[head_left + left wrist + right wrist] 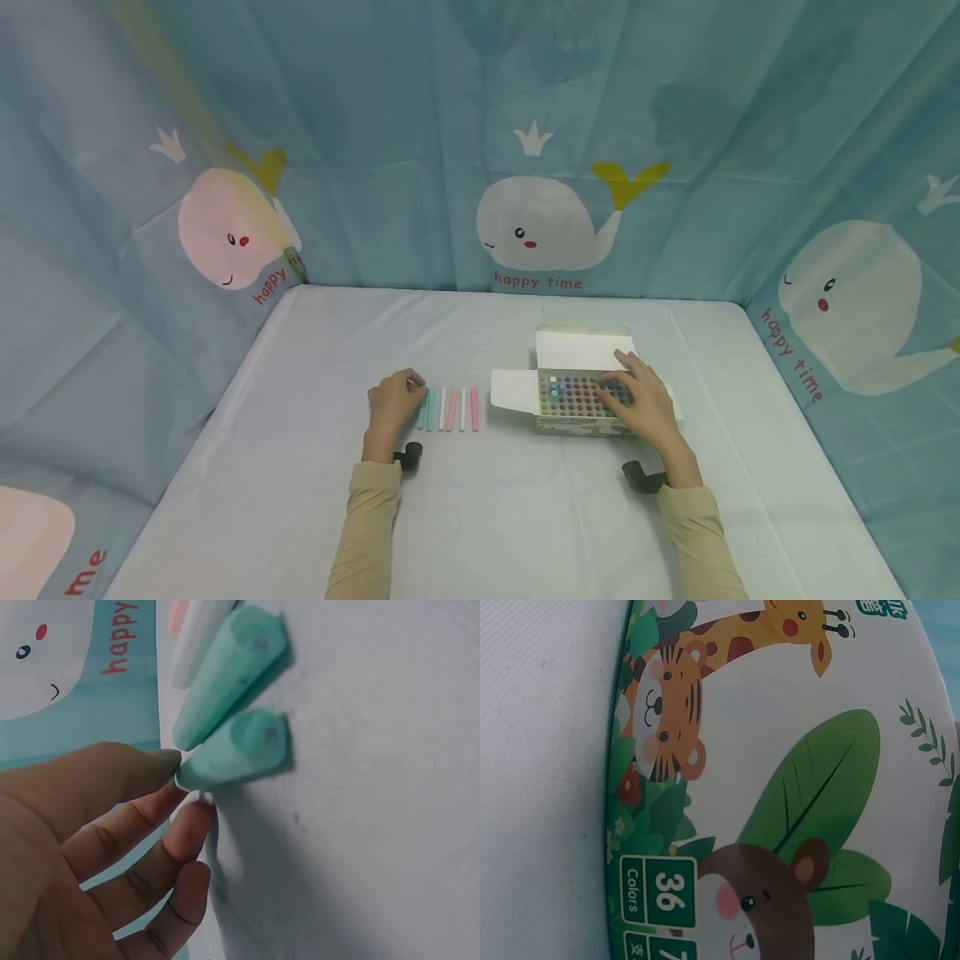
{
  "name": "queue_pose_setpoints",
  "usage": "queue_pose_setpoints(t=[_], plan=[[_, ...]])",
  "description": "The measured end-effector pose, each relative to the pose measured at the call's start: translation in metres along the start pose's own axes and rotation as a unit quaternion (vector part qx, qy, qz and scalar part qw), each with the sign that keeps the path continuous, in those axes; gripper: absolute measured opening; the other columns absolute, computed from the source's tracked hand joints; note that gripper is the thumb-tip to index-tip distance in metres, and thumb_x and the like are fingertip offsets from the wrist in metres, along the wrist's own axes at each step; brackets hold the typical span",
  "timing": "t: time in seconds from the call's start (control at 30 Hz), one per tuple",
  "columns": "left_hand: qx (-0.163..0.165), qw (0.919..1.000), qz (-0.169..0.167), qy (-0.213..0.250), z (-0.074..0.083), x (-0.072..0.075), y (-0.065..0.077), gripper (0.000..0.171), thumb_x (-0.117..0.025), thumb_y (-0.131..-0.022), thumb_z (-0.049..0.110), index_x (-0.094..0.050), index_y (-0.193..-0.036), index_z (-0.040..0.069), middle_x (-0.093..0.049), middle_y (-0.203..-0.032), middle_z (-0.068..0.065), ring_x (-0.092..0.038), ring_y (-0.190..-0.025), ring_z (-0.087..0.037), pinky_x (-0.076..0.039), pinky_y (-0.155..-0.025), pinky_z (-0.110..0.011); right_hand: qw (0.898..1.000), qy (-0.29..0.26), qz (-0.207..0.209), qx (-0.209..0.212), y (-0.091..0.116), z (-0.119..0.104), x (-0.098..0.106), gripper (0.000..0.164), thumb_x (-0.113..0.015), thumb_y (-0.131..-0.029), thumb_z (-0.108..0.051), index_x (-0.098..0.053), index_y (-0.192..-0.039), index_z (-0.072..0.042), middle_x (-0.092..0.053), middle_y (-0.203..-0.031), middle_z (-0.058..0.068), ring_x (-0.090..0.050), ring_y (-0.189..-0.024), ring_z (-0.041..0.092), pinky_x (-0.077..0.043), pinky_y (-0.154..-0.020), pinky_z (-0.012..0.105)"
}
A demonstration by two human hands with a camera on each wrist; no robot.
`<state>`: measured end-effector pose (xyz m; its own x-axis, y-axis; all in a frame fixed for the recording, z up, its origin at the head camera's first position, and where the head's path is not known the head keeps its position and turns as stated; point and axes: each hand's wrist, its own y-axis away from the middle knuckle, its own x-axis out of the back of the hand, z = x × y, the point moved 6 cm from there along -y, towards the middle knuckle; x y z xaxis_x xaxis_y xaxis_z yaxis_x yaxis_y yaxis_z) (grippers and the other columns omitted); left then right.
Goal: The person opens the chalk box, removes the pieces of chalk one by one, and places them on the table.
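Thumb and forefinger of my left hand (393, 402) pinch the far end of a teal chalk stick (244, 754) that lies on the table. A second teal chalk stick (232, 671) lies right beside it. White and pink chalk sticks (474, 410) continue the row to the right. My right hand (647, 403) is over the open chalk box (581, 426), thumb and forefinger apart above the rows of round chalk ends. No chalk shows between those fingers. The right wrist view shows only the box's printed side, with animals and leaves, not the hand.
The box's lid flap (581, 348) stands up at the back, and a side flap (513, 390) sticks out left towards the chalk row. A white cloth covers the table (525, 517). Behind it hangs a blue curtain (405, 217) with whales.
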<state>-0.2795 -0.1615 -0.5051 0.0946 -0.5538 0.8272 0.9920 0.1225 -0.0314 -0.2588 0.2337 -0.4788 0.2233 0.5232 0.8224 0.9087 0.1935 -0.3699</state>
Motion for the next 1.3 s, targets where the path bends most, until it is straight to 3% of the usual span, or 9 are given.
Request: queue_pose_setpoints(t=[0.27, 0.5, 0.87, 1.03, 1.3], plan=[[-0.023, 0.999, 0.03, -0.022, 0.011, 0.002, 0.001, 0.016, -0.061, -0.078, 0.02, -0.066, -0.09, 0.01, -0.057, -0.074, -0.004, -0.051, -0.066, -0.02, -0.037, -0.072, -0.046, 1.0, -0.002, 0.002, 0.002, 0.0, 0.0, 0.0, 0.023, -0.065, -0.076, -0.036, -0.06, -0.093, -0.022, -0.036, -0.135, 0.012, -0.026, -0.126, 0.034, -0.02, -0.097, 0.055], [-0.06, 0.9973, 0.043, -0.004, 0.033, -0.001, 0.004, 0.016, -0.061, -0.079, 0.022, -0.066, -0.091, 0.012, -0.059, -0.078, -0.005, -0.052, -0.068, -0.021, -0.036, -0.076, -0.047, 1.0, -0.001, 0.002, -0.002, 0.0, 0.001, -0.001, 0.024, -0.064, -0.076, -0.037, -0.06, -0.094, -0.022, -0.036, -0.136, 0.011, -0.026, -0.126, 0.034, -0.02, -0.097, 0.055], [-0.091, 0.9938, 0.063, 0.009, 0.069, -0.004, 0.01, 0.014, -0.06, -0.079, 0.023, -0.065, -0.091, 0.017, -0.058, -0.079, 0.0, -0.048, -0.072, -0.018, -0.033, -0.081, -0.043, 1.0, 0.0, 0.004, 0.0, 0.0, 0.0, 0.0, 0.023, -0.065, -0.076, -0.037, -0.061, -0.094, -0.022, -0.036, -0.135, 0.012, -0.026, -0.126, 0.034, -0.021, -0.096, 0.056], [-0.116, 0.9907, 0.069, 0.017, 0.086, -0.007, 0.015, 0.013, -0.06, -0.079, 0.023, -0.065, -0.091, 0.02, -0.058, -0.08, 0.002, -0.048, -0.073, -0.014, -0.034, -0.078, -0.039, 1.0, 0.0, 0.003, 0.004, 0.0, -0.001, 0.0, 0.023, -0.064, -0.076, -0.036, -0.061, -0.092, -0.021, -0.036, -0.135, 0.012, -0.027, -0.126, 0.034, -0.022, -0.096, 0.054], [-0.182, 0.9794, 0.073, 0.049, 0.116, -0.012, 0.024, 0.01, -0.061, -0.079, 0.021, -0.065, -0.088, 0.02, -0.057, -0.078, 0.005, -0.048, -0.073, -0.011, -0.034, -0.083, -0.043, 1.0, -0.002, -0.001, -0.001, 0.001, -0.002, 0.001, 0.023, -0.064, -0.077, -0.037, -0.061, -0.093, -0.021, -0.036, -0.136, 0.012, -0.026, -0.126, 0.034, -0.021, -0.097, 0.054]])
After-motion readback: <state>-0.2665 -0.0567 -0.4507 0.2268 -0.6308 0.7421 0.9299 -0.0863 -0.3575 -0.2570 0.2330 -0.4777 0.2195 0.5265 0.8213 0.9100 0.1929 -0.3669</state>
